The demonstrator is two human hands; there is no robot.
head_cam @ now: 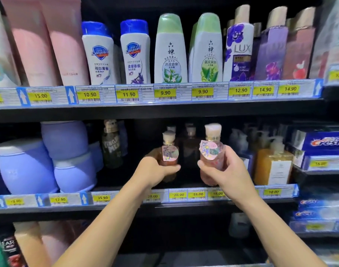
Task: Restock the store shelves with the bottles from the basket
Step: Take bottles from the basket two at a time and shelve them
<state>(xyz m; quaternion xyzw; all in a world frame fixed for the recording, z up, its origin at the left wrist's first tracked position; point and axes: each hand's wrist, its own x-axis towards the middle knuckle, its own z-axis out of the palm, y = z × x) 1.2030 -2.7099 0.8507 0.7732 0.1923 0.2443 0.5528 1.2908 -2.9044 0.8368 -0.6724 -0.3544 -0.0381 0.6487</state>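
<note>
My left hand (155, 168) grasps an amber bottle (169, 151); my right hand (220, 168) grasps a pink bottle (213, 151). I hold these 2 upright above the middle shelf (126, 207). I should set each down label forward, beside matching far bottles.

The left hand (155, 171) hides the lower half of the amber bottle (169, 152) and the right hand (222, 170) that of the pink bottle (213, 149), while the rear bottles (190, 145) sink into shadow, perhaps brown, the pink tubes (39, 45) run off the top edge, and the small print on the price tags (164, 92) is too fine to read.
</note>
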